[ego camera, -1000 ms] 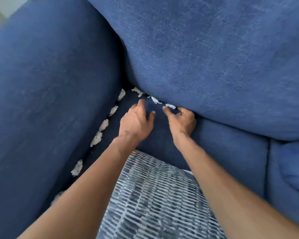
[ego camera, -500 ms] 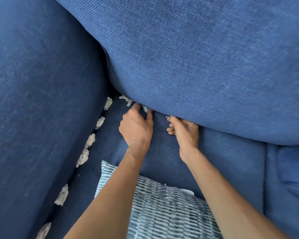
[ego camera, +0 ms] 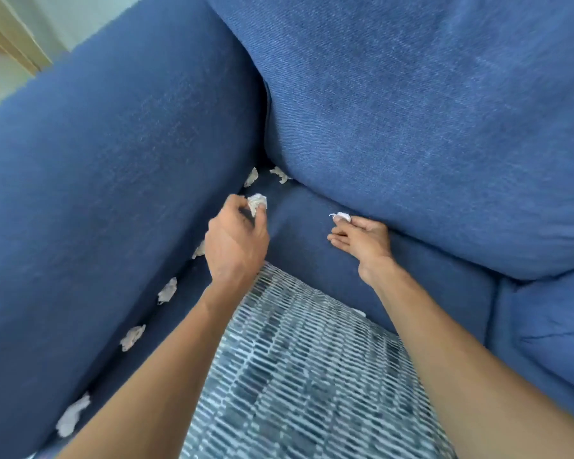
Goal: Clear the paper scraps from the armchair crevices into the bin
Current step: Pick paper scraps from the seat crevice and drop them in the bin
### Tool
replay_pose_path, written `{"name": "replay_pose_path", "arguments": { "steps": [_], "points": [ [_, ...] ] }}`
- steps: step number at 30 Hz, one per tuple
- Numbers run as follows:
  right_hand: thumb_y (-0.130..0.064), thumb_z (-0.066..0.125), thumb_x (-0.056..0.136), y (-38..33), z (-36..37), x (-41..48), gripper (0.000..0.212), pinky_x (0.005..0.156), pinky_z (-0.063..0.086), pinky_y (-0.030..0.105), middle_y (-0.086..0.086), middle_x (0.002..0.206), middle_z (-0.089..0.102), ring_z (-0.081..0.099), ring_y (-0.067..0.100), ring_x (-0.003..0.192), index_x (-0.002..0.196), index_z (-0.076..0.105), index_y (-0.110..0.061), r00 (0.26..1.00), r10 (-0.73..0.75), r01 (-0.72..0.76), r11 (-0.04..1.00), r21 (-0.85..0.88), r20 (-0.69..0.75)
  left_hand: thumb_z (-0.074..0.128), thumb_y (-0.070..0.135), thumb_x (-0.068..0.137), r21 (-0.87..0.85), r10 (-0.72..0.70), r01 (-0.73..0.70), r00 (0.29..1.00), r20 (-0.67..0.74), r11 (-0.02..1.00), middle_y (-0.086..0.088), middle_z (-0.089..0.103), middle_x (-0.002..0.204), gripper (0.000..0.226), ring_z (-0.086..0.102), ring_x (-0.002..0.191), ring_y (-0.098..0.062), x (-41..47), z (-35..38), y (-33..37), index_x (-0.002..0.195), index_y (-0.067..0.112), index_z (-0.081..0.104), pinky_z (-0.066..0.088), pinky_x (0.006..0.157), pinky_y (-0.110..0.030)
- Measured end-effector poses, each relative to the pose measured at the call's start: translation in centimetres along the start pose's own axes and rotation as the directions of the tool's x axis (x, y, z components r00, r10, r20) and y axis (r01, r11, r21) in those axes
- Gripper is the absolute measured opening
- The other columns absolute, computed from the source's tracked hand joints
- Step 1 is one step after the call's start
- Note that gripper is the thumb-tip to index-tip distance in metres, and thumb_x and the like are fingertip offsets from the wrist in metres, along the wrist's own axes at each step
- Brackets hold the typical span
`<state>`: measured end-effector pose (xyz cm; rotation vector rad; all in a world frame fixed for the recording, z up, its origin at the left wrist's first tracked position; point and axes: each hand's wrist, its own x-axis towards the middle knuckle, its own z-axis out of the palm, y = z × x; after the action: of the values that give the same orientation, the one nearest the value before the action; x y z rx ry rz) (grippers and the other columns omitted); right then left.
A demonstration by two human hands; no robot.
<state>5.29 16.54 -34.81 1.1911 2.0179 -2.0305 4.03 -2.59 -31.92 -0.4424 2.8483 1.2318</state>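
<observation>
Two hands | left hand (ego camera: 237,241) pinches scrap (ego camera: 256,202) | right hand (ego camera: 362,240) pinches scrap (ego camera: 342,216)

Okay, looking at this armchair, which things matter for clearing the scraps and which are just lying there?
Part of the job:
- crumpled white paper scrap in the left hand
- small white scrap at the right hand
- loose white scraps along the left armrest crevice

Just lying about:
- blue-and-white patterned cushion

open seat fabric (ego camera: 299,233) between both hands, patterned pillow (ego camera: 299,376) crowding the near side
</observation>
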Motion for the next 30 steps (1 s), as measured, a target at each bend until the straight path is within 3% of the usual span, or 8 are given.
{"name": "replay_pose_path", "arguments": {
  "steps": [4, 8, 10, 13, 16, 24, 27, 30],
  "points": [
    [-0.021, 0.073, 0.09, -0.6, 2.5, -5.7, 0.01, 0.068, 0.056, 0.023, 0.001, 0.067, 0.062, 0.062, 0.011, 0.057, 0.082, 0.073, -0.015, 0.995, -0.073, 0.08, 0.991, -0.107, 0.068, 0.049, 0.041, 0.095, -0.003, 0.004, -0.004, 0.993, -0.122, 1.0, 0.005, 0.058, 0.064, 0.023, 0.056, 0.066, -0.024, -4.4, -5.6, -1.6, 0.093, 0.019, 0.053, 0.038, 0.058, -0.034],
    [-0.023, 0.071, 0.091, -1.3, 5.6, -12.8, 0.024, 0.055, 0.053, 0.025, 0.003, 0.061, 0.06, 0.056, 0.012, 0.052, 0.083, 0.073, 0.0, 0.977, -0.162, 0.186, 0.964, -0.19, 0.136, 0.044, 0.041, 0.098, -0.012, -0.014, 0.012, 0.99, -0.143, 1.0, 0.004, 0.058, 0.064, 0.025, 0.055, 0.063, -0.024, -10.1, -10.8, -3.4, 0.09, 0.017, 0.049, 0.036, 0.054, -0.034],
    [-0.026, 0.069, 0.091, -1.0, 7.0, -16.4, 0.032, 0.056, 0.054, 0.034, 0.004, 0.057, 0.058, 0.055, 0.012, 0.047, 0.079, 0.069, 0.004, 0.964, -0.222, 0.25, 0.943, -0.222, 0.145, 0.042, 0.04, 0.099, -0.053, -0.053, 0.045, 0.985, -0.163, 0.998, 0.004, 0.055, 0.061, 0.028, 0.053, 0.061, -0.025, -13.2, -13.2, -4.7, 0.085, 0.015, 0.045, 0.034, 0.053, -0.035],
    [-0.033, 0.066, 0.089, 1.1, 8.3, -22.0, 0.038, 0.056, 0.055, 0.044, 0.004, 0.049, 0.059, 0.054, 0.015, 0.039, 0.07, 0.065, -0.001, 0.942, -0.31, 0.334, 0.901, -0.276, 0.126, 0.039, 0.039, 0.1, -0.093, -0.106, 0.088, 0.972, -0.209, 0.992, 0.002, 0.049, 0.056, 0.034, 0.047, 0.054, -0.025, -17.9, -16.5, -8.1, 0.078, 0.014, 0.039, 0.029, 0.049, -0.034],
    [-0.036, 0.065, 0.09, 4.0, 9.4, -27.6, 0.04, 0.05, 0.053, 0.038, 0.003, 0.047, 0.06, 0.052, 0.016, 0.036, 0.064, 0.063, -0.006, 0.928, -0.347, 0.373, 0.866, -0.334, 0.138, 0.036, 0.037, 0.101, -0.103, -0.183, 0.162, 0.952, -0.244, 0.981, 0.0, 0.048, 0.056, 0.035, 0.046, 0.051, -0.021, -21.8, -20.0, -13.1, 0.075, 0.014, 0.039, 0.028, 0.046, -0.032],
    [-0.026, 0.071, 0.089, 10.8, 13.1, -40.2, 0.023, 0.047, 0.058, 0.041, 0.006, 0.054, 0.063, 0.056, 0.015, 0.039, 0.077, 0.071, -0.006, 0.888, -0.384, 0.45, 0.84, -0.303, 0.255, 0.036, 0.04, 0.101, -0.02, -0.323, 0.328, 0.914, -0.246, 0.944, 0.004, 0.054, 0.065, 0.028, 0.053, 0.067, -0.031, -31.0, -28.1, -25.8, 0.082, 0.021, 0.045, 0.035, 0.058, -0.036],
    [-0.035, 0.068, 0.09, 15.1, 14.4, -43.9, 0.028, 0.049, 0.057, 0.045, 0.002, 0.055, 0.065, 0.06, 0.017, 0.041, 0.072, 0.068, -0.013, 0.84, -0.398, 0.528, 0.759, -0.382, 0.369, 0.041, 0.04, 0.1, -0.004, -0.356, 0.363, 0.909, -0.217, 0.932, -0.005, 0.067, 0.085, 0.025, 0.062, 0.085, -0.033, -33.7, -29.8, -29.7, 0.095, 0.02, 0.055, 0.045, 0.067, -0.038],
    [-0.046, 0.065, 0.088, 20.1, 15.6, -45.9, 0.037, 0.055, 0.055, 0.045, 0.0, 0.054, 0.063, 0.062, 0.02, 0.048, 0.067, 0.063, -0.017, 0.8, -0.373, 0.586, 0.652, -0.481, 0.469, 0.045, 0.042, 0.098, 0.04, -0.358, 0.37, 0.917, -0.177, 0.928, -0.004, 0.069, 0.092, 0.024, 0.063, 0.088, -0.029, -35.4, -31.0, -32.9, 0.098, 0.022, 0.059, 0.05, 0.072, -0.039]
  ]
}}
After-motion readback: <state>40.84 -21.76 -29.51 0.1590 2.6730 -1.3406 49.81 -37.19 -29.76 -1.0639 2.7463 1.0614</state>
